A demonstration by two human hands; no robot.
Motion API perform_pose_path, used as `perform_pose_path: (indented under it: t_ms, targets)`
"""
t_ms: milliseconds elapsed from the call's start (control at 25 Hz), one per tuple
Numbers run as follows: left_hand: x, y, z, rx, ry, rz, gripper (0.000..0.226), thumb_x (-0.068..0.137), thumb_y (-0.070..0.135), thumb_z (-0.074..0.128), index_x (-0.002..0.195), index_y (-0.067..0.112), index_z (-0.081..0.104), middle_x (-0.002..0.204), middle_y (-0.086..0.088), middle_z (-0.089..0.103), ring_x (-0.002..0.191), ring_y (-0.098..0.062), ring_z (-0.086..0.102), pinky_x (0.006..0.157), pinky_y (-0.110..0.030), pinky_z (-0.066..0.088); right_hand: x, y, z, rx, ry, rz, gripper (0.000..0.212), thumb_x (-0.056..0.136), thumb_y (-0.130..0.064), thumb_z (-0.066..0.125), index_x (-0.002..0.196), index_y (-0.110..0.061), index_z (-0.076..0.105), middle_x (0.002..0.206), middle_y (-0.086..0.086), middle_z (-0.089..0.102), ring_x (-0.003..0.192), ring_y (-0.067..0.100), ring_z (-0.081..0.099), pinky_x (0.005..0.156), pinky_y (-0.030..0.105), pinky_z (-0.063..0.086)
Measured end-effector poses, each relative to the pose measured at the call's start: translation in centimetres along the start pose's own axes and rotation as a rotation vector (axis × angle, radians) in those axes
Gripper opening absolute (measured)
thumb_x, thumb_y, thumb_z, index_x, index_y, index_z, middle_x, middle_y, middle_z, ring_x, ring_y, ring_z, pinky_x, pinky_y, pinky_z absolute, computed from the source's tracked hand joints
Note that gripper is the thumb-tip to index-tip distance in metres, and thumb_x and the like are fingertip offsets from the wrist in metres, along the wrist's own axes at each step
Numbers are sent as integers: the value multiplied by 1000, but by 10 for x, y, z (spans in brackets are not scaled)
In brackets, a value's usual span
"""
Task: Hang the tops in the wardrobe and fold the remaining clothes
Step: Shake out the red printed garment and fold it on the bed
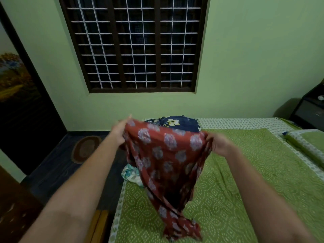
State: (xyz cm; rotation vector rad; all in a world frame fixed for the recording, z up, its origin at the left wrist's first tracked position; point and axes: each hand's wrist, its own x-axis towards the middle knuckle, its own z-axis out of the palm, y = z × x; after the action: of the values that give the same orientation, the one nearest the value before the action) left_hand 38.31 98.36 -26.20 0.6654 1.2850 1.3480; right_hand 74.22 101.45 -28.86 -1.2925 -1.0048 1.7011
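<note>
Gripping the red garment point(164, 155) (blurred), left hand point(119, 132) and right hand point(219, 144) hide clothes behind.

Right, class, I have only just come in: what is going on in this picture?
A person stands at a bed covered with a green patterned sheet, holding up a red floral garment. The left hand grips one top corner and the right hand the other, so the cloth hangs spread between them, its lower end trailing on the sheet. Behind it lies a navy floral garment, and a teal and white one sits at the bed's edge.
</note>
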Motion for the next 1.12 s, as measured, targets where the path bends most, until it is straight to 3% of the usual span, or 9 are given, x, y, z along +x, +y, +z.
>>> perform_pose_path:
  t_ms: [80, 160, 240, 400, 560, 680, 800, 920, 1120]
  targets:
    - [9, 50, 10, -80, -134, 160, 77, 63, 45, 81, 125, 8, 57, 115, -12, 68, 104, -30, 66, 90, -42, 53, -5, -67, 1, 115, -93, -171, 36, 77, 2, 37, 101, -6, 62, 85, 11, 70, 74, 22, 65, 64, 30, 57]
    - [1, 48, 30, 222, -90, 214, 85, 63, 51, 84, 132, 14, 52, 125, -3, 63, 114, -25, 60, 99, -38, 46, -8, -101, 8, -24, -47, -224, 22, 88, -12, 41, 100, -11, 59, 83, 7, 65, 73, 22, 58, 67, 33, 50]
    - [-7, 14, 36, 483, 7, 231, 58, 81, 47, 72, 124, 13, 54, 117, 2, 60, 111, -20, 57, 92, -28, 42, -3, -105, 3, -127, -1, -224, 19, 99, -24, 41, 94, -19, 59, 80, 2, 64, 72, 17, 58, 67, 32, 46]
    - [-3, 30, 7, 312, 163, 168, 33, 94, 40, 54, 105, 9, 59, 112, -8, 62, 96, -26, 61, 76, -28, 49, -10, -113, -33, -92, 133, -234, 25, 103, -24, 37, 91, -14, 57, 64, -1, 70, 57, 12, 66, 59, 29, 54]
    - [1, 100, 3, 109, -52, 329, 28, 91, 40, 58, 100, 14, 64, 108, -6, 69, 81, -16, 69, 85, -36, 56, -33, -166, -45, 71, 54, -392, 43, 101, -36, 37, 84, -15, 70, 68, -3, 72, 58, 8, 67, 58, 24, 55]
    - [11, 49, -17, 442, -35, 220, 49, 71, 55, 75, 102, 17, 69, 105, -10, 72, 97, -30, 68, 91, -47, 52, -26, -107, -36, -202, -117, -228, 45, 89, -50, 52, 101, -9, 67, 88, 6, 74, 75, 16, 71, 67, 32, 59]
    - [12, -18, -60, 475, 62, 103, 32, 86, 38, 67, 101, 9, 69, 110, -18, 69, 96, -33, 66, 84, -40, 52, 0, -22, -42, -309, -132, -38, 42, 86, -35, 65, 112, -2, 62, 96, 11, 73, 86, 21, 70, 81, 37, 57]
    - [4, -12, -74, 531, 64, 41, 41, 87, 48, 62, 105, 12, 69, 110, -7, 70, 105, -27, 63, 102, -43, 41, 9, -32, -45, -287, 32, -84, 23, 98, -26, 49, 91, -9, 63, 71, 1, 73, 61, 11, 68, 57, 19, 54]
    - [1, 13, -47, 857, 300, 366, 51, 100, 44, 37, 81, 5, 63, 89, -15, 67, 86, -30, 62, 82, -39, 46, 24, -57, -34, -872, 354, -289, 41, 100, -40, 44, 109, -6, 65, 105, 19, 67, 98, 32, 62, 80, 34, 44]
